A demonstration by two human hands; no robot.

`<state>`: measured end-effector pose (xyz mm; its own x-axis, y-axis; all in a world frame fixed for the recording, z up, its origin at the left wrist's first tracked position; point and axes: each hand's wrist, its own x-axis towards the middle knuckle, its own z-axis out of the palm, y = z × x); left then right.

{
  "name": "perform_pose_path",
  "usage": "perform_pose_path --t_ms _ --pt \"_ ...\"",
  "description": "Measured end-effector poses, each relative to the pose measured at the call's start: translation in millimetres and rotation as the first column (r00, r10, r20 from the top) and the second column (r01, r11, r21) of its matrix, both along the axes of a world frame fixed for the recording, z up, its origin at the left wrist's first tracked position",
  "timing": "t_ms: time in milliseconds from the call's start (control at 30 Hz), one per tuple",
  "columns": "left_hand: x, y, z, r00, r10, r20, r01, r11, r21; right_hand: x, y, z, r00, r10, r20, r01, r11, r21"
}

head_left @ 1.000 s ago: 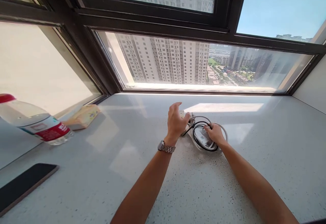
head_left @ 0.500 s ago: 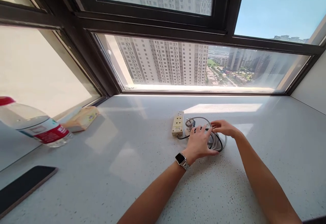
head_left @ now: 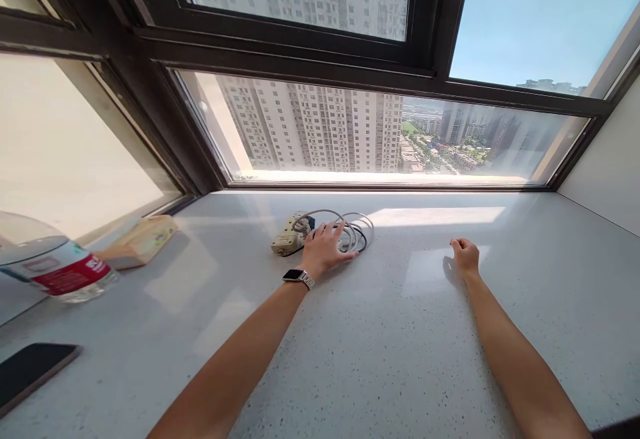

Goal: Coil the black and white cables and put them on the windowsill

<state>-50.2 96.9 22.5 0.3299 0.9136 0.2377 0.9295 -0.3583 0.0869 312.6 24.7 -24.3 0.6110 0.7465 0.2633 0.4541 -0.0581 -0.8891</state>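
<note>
My left hand, with a watch on its wrist, rests over a coil of grey and black cables. Its fingers are spread across the coil and the thumb stretches to the right. A cream power strip lies against the coil's left side, partly covered by cable loops. Part of a plug by the fingers is hidden. Well to the right, my right hand is closed just above the counter, apart from the cables. Anything within its curled fingers is too small or hidden to make out.
A speckled white counter runs to the dark window frame. On the left are a bottle with a red label, a tissue pack and a black phone. A white wall borders the right side.
My left hand, the cable coil and the power strip have shifted left, and the strip has turned. My right hand has come away from the cables to the right and closed.
</note>
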Motion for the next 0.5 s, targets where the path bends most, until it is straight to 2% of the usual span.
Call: perform_pose_path --t_ms 167,300,400,500 --pt "-72.7 32.9 6.8 0.994 0.106 0.036 -0.107 0.994 0.038 -2.3 3.8 -0.7 0.998 -0.003 0.065 0.005 1.000 -0.025" --pt "-108.8 35.1 8.7 0.966 0.199 0.165 -0.220 0.968 0.123 -4.3 4.0 -0.7 0.996 -0.008 0.092 0.012 0.999 -0.037" --pt "-103.6 16.4 8.5 0.955 0.218 0.199 -0.255 0.950 0.180 -4.3 3.1 1.7 0.996 -0.010 0.088 0.013 0.999 -0.039" --pt "-68.9 -22.4 7.4 0.965 0.138 0.224 -0.177 0.970 0.166 -6.5 -0.3 6.5 0.997 -0.009 0.073 0.011 1.000 -0.024"
